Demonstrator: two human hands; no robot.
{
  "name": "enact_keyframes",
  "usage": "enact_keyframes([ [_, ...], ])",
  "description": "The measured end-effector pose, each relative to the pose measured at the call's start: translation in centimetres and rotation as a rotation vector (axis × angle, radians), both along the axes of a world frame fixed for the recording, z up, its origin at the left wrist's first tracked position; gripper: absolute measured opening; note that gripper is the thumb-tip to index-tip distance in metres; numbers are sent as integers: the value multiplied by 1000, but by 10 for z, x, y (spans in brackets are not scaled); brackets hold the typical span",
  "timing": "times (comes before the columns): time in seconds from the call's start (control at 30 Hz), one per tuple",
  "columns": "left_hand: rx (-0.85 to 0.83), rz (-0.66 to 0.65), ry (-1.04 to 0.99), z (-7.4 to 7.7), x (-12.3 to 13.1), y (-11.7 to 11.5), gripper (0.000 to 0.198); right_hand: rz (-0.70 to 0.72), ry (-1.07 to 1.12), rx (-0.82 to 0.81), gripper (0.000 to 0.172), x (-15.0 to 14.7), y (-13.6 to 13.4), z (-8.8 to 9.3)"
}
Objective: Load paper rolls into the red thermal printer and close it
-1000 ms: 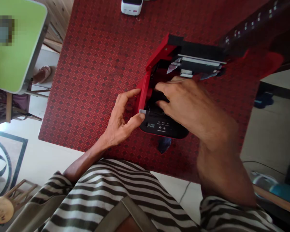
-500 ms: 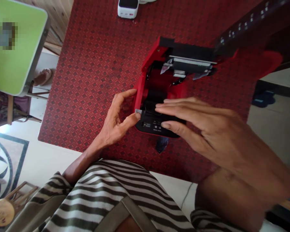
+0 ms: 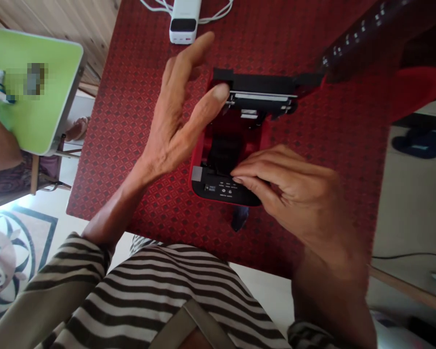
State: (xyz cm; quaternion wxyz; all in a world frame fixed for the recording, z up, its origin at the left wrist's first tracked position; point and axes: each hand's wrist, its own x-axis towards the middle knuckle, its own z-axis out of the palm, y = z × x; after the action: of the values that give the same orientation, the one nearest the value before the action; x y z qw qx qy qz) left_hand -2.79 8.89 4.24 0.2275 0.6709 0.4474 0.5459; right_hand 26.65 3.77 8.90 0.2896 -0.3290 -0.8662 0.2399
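"What's on the worktop (image 3: 109, 121)?"

"An open red printer (image 3: 227, 189)."

"And the hands?"

"Left hand (image 3: 170, 131) spread open, a finger at the raised lid (image 3: 257, 85); right hand (image 3: 290, 194) curled against the black panel (image 3: 218, 190), grip unclear."

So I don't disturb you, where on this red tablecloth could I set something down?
Free tablecloth lies left of the left hand and right of the right hand. It is crowded around the open printer and both hands.
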Motion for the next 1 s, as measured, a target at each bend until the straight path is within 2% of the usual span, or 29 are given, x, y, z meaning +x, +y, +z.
enact_keyframes([
  [0.07, -111, -49, -44, 12, 4, 10, 93, -23, -4, 31, 27, -2, -4, 1],
  [0.13, -172, -119, -29, 24, 3, 8, 93, -44, -11, 65, 28, -5, -11, 2],
  [0.2, -188, -121, 20, 34, 0, -1, 81, -63, -21, 100, 33, -7, -19, 3],
  [0.3, -161, -176, 67, 38, -5, -19, 84, -98, -14, 201, 43, -8, -30, 1],
  [0.37, -145, -243, 54, 35, -7, -31, 81, -137, -4, 281, 49, -9, -37, -2],
  [0.47, -20, -310, 149, 28, -9, -49, 55, -201, -14, 311, 54, -9, -45, -10],
  [0.53, 4, -301, 233, 23, -10, -61, 46, -223, -19, 300, 54, -9, -51, -16],
  [0.6, -67, -251, 272, 19, -9, -71, 43, -261, -13, 304, 51, -9, -57, -21],
  [0.67, -112, -213, 298, 15, -8, -78, 46, -312, -10, 326, 51, -9, -62, -26],
  [0.77, -16, -219, 371, 7, -7, -86, 46, -354, -34, 341, 51, -8, -64, -30],
  [0.9, 95, -184, 509, -1, -8, -93, 56, -281, 3, 336, 38, -7, -59, -31],
  [0.93, 107, -171, 536, -2, -9, -95, 62, -265, 23, 333, 41, -6, -59, -31],
  [1.0, 128, -164, 582, -4, -11, -97, 74, -253, 36, 311, 59, -5, -59, -31],
])
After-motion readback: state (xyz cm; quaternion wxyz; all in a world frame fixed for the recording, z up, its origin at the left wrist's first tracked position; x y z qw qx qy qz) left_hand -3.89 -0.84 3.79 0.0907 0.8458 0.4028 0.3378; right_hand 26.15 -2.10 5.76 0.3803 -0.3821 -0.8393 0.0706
